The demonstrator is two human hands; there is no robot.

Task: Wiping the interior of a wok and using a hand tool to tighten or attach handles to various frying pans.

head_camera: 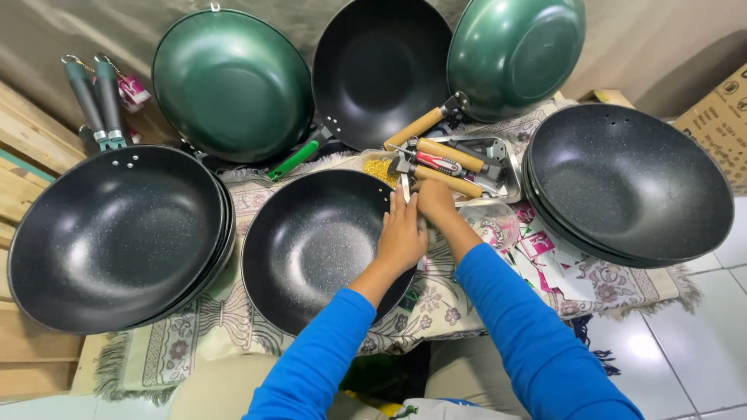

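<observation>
A black speckled wok (311,245) lies on the patterned mat directly in front of me. My left hand (401,233) rests on its right rim, fingers closed over the edge. My right hand (434,201) is beside it at the same rim, curled around a wooden pan handle (450,182); exactly what the fingers pinch is hidden. Just beyond lies a metal tray (507,167) with several wooden handles and a red-gripped tool (440,162). Both arms wear blue sleeves.
A stack of black woks (117,233) sits left, another stack (630,187) right. Two green woks (233,82) (517,50) and a black one (381,66) lean at the back. Loose grey handles (97,101) lie far left, paper tags (545,257) right, a cardboard box (720,124) beyond.
</observation>
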